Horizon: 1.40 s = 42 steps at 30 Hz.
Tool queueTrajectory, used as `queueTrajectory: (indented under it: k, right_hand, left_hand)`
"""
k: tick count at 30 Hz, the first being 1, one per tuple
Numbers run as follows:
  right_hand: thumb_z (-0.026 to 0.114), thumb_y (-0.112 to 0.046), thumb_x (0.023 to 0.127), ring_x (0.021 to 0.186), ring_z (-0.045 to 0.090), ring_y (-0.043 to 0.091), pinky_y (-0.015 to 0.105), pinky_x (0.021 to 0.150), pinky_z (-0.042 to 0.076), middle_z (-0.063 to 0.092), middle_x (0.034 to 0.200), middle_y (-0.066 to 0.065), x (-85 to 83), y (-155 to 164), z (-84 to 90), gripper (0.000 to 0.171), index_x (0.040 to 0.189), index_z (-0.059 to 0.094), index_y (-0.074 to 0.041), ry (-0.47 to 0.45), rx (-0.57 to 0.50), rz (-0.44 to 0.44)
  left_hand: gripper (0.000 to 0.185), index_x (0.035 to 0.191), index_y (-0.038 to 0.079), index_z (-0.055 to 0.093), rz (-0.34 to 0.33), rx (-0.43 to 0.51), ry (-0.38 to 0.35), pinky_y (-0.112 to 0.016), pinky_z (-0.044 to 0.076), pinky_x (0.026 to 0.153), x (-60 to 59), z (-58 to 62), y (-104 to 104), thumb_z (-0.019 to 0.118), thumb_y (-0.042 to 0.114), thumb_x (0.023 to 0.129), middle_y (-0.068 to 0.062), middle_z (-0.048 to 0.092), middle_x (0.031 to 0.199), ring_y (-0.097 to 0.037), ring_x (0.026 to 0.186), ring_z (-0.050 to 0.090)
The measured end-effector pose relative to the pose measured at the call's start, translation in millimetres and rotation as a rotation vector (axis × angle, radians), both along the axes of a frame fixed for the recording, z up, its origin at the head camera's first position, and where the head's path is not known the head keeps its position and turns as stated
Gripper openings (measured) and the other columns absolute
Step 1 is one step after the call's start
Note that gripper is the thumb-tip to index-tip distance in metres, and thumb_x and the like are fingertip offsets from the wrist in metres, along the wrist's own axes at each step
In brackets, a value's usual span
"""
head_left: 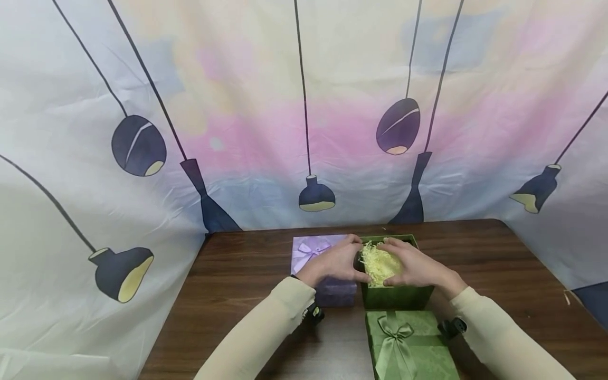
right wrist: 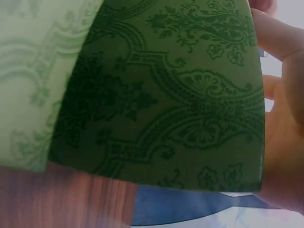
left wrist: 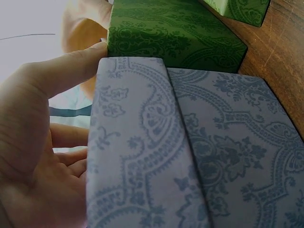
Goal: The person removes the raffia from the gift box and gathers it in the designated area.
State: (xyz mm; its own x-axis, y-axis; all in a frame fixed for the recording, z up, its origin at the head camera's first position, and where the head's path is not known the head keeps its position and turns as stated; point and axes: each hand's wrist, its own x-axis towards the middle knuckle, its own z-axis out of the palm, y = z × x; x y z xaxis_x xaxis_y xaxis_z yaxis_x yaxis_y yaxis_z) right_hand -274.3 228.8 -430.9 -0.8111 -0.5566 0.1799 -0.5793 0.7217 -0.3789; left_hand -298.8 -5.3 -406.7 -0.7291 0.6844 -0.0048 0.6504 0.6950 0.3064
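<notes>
A green patterned box (head_left: pixel 398 297) stands near the far edge of the table with its top off. Yellow shredded paper (head_left: pixel 380 266) fills it and bulges above the rim. My left hand (head_left: pixel 338 260) arches over the box's left rim, cupping the paper from that side with thumb and curved fingers. Opposite it, my right hand (head_left: pixel 415 264) grips the paper from the right, thumb near the front rim and fingers toward the back. A dark patch shows inside the left hand's curve. In the left wrist view the left thumb (left wrist: pixel 71 64) reaches the green box's edge.
Close on the left stands a purple box (head_left: pixel 334 293) with a lilac ribbon bow, partly under my left hand. The green lid (head_left: pixel 427 343) with its ribbon bow lies in front of the green box. A printed cloth (head_left: pixel 266 132) hangs behind the wooden table (head_left: pixel 237 295).
</notes>
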Motion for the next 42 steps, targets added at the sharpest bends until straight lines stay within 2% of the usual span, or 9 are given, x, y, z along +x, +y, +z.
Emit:
queueTrajectory:
  k: [7, 16, 23, 29, 35, 39, 42]
  right_hand:
    - [0.084, -0.037, 0.075, 0.125, 0.044, 0.052, 0.062, 0.093, 0.045, 0.04, 0.143, 0.032, -6.6, -2, 0.5, 0.086, 0.144, 0.044, -0.003, -0.07, 0.077, 0.029]
    - [0.083, -0.034, 0.077, 0.124, 0.045, 0.052, 0.06, 0.091, 0.047, 0.039, 0.143, 0.032, -13.9, -4, -6.1, 0.084, 0.145, 0.043, -0.006, -0.129, 0.093, 0.101]
    - [0.082, -0.024, 0.079, 0.112, 0.056, 0.04, 0.048, 0.084, 0.052, 0.039, 0.14, 0.035, -17.3, -4, -7.1, 0.081, 0.144, 0.043, 0.002, -0.14, 0.109, 0.155]
    - [0.081, -0.023, 0.08, 0.129, 0.042, 0.052, 0.057, 0.097, 0.046, 0.035, 0.145, 0.037, -20.0, -6, -9.4, 0.077, 0.142, 0.045, 0.003, -0.168, 0.126, 0.165]
    - [0.079, -0.019, 0.082, 0.129, 0.042, 0.052, 0.06, 0.099, 0.043, 0.03, 0.15, 0.036, -22.0, -11, -13.1, 0.072, 0.142, 0.045, 0.003, -0.221, 0.164, 0.172]
    - [0.078, -0.015, 0.082, 0.133, 0.036, 0.055, 0.065, 0.101, 0.038, 0.028, 0.149, 0.037, -23.9, -11, -15.7, 0.072, 0.141, 0.043, 0.005, -0.229, 0.182, 0.185]
    - [0.078, -0.015, 0.082, 0.132, 0.036, 0.056, 0.069, 0.1, 0.036, 0.029, 0.148, 0.039, -25.7, -12, -17.4, 0.071, 0.14, 0.044, 0.006, -0.22, 0.191, 0.197]
  left_hand:
    - [0.077, 0.134, 0.002, 0.055, -0.012, -0.003, 0.002, -0.026, 0.04, 0.108, -0.7, 2.2, 1, 0.079, 0.048, 0.077, -0.011, 0.044, 0.143, -0.022, 0.128, 0.049]
    - [0.082, 0.136, 0.001, 0.053, -0.004, -0.021, 0.014, -0.025, 0.039, 0.109, -0.9, -1.9, -1, 0.077, 0.052, 0.077, -0.01, 0.043, 0.145, -0.021, 0.13, 0.048]
    - [0.079, 0.134, 0.0, 0.055, -0.012, -0.005, 0.012, -0.025, 0.04, 0.108, -0.1, 0.3, 2, 0.078, 0.049, 0.077, -0.011, 0.045, 0.143, -0.021, 0.128, 0.049]
    - [0.081, 0.135, 0.0, 0.054, 0.007, -0.022, 0.0, -0.025, 0.039, 0.109, 0.3, 2.6, 2, 0.079, 0.049, 0.076, -0.01, 0.044, 0.144, -0.021, 0.129, 0.048]
    - [0.08, 0.134, 0.0, 0.054, 0.009, -0.029, 0.002, -0.026, 0.039, 0.109, 1.0, 2.9, 1, 0.079, 0.049, 0.076, -0.01, 0.043, 0.144, -0.021, 0.129, 0.048]
    - [0.08, 0.135, 0.0, 0.053, 0.012, -0.025, -0.006, -0.026, 0.039, 0.109, 1.1, 2.5, 2, 0.079, 0.048, 0.077, -0.009, 0.042, 0.145, -0.021, 0.13, 0.048]
    - [0.08, 0.135, 0.0, 0.053, 0.012, -0.027, -0.005, -0.026, 0.039, 0.109, 1.2, 2.7, 2, 0.079, 0.049, 0.076, -0.009, 0.042, 0.145, -0.021, 0.13, 0.048]
